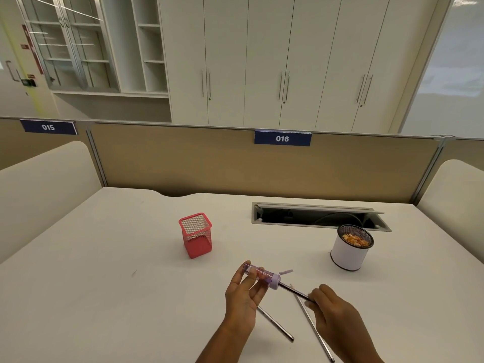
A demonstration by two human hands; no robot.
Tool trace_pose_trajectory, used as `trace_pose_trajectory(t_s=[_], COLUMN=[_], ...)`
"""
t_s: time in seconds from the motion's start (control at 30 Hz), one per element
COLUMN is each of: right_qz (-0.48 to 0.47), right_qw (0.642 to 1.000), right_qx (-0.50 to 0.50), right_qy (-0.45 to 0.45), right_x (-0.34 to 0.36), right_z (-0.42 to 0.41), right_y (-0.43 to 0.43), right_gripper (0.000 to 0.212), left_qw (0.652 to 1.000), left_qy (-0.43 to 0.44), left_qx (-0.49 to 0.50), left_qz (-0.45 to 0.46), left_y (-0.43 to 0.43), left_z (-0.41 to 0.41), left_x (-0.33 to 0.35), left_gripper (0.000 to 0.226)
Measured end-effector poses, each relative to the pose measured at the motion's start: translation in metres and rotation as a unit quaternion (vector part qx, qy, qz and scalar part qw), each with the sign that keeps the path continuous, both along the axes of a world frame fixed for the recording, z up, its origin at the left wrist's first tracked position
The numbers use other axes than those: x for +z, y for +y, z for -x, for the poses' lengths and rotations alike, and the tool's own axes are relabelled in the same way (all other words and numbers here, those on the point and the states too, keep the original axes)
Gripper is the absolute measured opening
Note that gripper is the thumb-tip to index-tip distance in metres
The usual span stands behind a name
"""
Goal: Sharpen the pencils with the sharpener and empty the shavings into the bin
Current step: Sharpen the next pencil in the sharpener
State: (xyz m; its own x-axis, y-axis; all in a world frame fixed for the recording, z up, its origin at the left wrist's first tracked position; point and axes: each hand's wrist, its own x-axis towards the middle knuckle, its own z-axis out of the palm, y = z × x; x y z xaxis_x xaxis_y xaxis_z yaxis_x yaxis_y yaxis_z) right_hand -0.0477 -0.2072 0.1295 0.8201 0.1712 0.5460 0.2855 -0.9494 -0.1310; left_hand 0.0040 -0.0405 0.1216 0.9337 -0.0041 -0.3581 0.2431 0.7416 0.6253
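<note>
Left hand clamped round the purple sharpener, lifted just above the bench. Right hand pinches a pencil, its tip buried in the sharpener's mouth. Two more pencils lie below on the near side. Far right, the white bin shows shavings; the red mesh cup stands far left.

Red mesh pen cup sits on my desk, open cable tray behind, divider tagged 016.
</note>
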Motion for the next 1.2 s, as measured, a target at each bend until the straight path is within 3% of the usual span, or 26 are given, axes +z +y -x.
trace_pose_trajectory(t_s=[0.17, 0.23, 0.27, 0.3, 0.33, 0.4, 0.43, 0.47, 0.5, 0.57, 0.63, 0.73, 0.83, 0.87, 0.9, 1.0, 1.03, 1.1, 1.13, 1.2], right_qz=[-0.023, -0.172, -0.304, -0.431, -0.541, -0.670, -0.698, -0.707, -0.706, -0.676, -0.629, -0.550, -0.327, -0.226, -0.142, 0.004, 0.003, -0.105, -0.183, -0.377], right_qw=[0.999, 0.969, 0.912, 0.831, 0.727, 0.523, 0.454, 0.428, 0.430, 0.485, 0.572, 0.725, 0.904, 0.954, 0.982, 0.998, 0.997, 0.975, 0.944, 0.856], right_qx=[0.001, -0.038, -0.038, -0.036, -0.033, -0.039, -0.040, -0.037, -0.036, -0.047, -0.045, -0.024, -0.023, -0.026, -0.027, -0.019, -0.018, -0.057, -0.051, -0.031], right_qy=[0.042, 0.175, 0.272, 0.350, 0.421, 0.526, 0.553, 0.562, 0.562, 0.553, 0.525, 0.414, 0.272, 0.194, 0.123, 0.058, 0.070, 0.186, 0.269, 0.353], right_x=[-0.007, -0.006, -0.006, -0.005, -0.004, 0.001, 0.005, 0.006, 0.007, 0.006, 0.007, 0.005, 0.004, -0.001, -0.004, -0.005, -0.004, -0.002, -0.002, -0.005], right_z=[0.001, 0.003, 0.004, 0.006, 0.007, 0.005, 0.005, 0.006, 0.006, 0.007, 0.007, 0.004, 0.009, 0.010, 0.009, 0.012, 0.011, 0.008, 0.007, 0.009], right_y=[0.000, 0.003, 0.005, 0.004, 0.001, 0.000, 0.000, 0.000, 0.001, 0.001, 0.005, 0.005, 0.009, 0.009, 0.009, 0.013, 0.014, 0.013, 0.013, 0.011], right_gripper=[0.030, 0.021, 0.027, 0.038, 0.044, 0.031, 0.022, 0.017, 0.015, 0.013, 0.008, 0.019, 0.028, 0.028, 0.029, 0.020, 0.016, 0.012, 0.016, 0.035], left_qw=[0.999, 0.999, 0.998, 0.997, 0.996, 0.994, 0.993, 0.993, 0.992, 0.993, 0.995, 0.996, 0.998, 0.999, 0.999, 0.999, 0.999, 0.999, 0.998, 0.997], left_qy=[-0.010, -0.017, -0.019, -0.022, -0.022, -0.019, -0.016, -0.015, -0.013, -0.011, -0.010, -0.003, 0.000, 0.000, -0.001, -0.005, -0.005, -0.004, -0.005, -0.007], left_qx=[-0.028, -0.041, -0.048, -0.056, -0.068, -0.092, -0.103, -0.108, -0.110, -0.103, -0.090, -0.071, -0.052, -0.046, -0.041, -0.033, -0.036, -0.045, -0.050, -0.062], left_qz=[-0.014, -0.028, -0.037, -0.046, -0.054, -0.057, -0.054, -0.052, -0.053, -0.056, -0.053, -0.047, -0.033, -0.025, -0.018, -0.018, -0.023, -0.030, -0.031, -0.036], left_y=[0.000, 0.000, 0.000, 0.001, 0.001, 0.004, 0.005, 0.007, 0.007, 0.007, 0.006, 0.006, 0.003, 0.002, 0.001, -0.002, -0.002, -0.002, -0.002, -0.002], left_z=[0.000, -0.003, -0.004, -0.005, -0.006, -0.005, -0.005, -0.005, -0.004, -0.004, -0.003, -0.003, 0.000, 0.002, 0.002, 0.002, 0.002, 0.004, 0.005, 0.005], left_x=[0.002, 0.003, 0.003, 0.004, 0.004, 0.002, 0.000, -0.001, -0.002, -0.002, -0.002, -0.002, -0.001, 0.000, 0.001, 0.004, 0.004, 0.004, 0.005, 0.004], left_gripper=[0.020, 0.020, 0.020, 0.020, 0.019, 0.019, 0.018, 0.018, 0.019, 0.019, 0.018, 0.019, 0.023, 0.023, 0.022, 0.018, 0.018, 0.018, 0.019, 0.019])
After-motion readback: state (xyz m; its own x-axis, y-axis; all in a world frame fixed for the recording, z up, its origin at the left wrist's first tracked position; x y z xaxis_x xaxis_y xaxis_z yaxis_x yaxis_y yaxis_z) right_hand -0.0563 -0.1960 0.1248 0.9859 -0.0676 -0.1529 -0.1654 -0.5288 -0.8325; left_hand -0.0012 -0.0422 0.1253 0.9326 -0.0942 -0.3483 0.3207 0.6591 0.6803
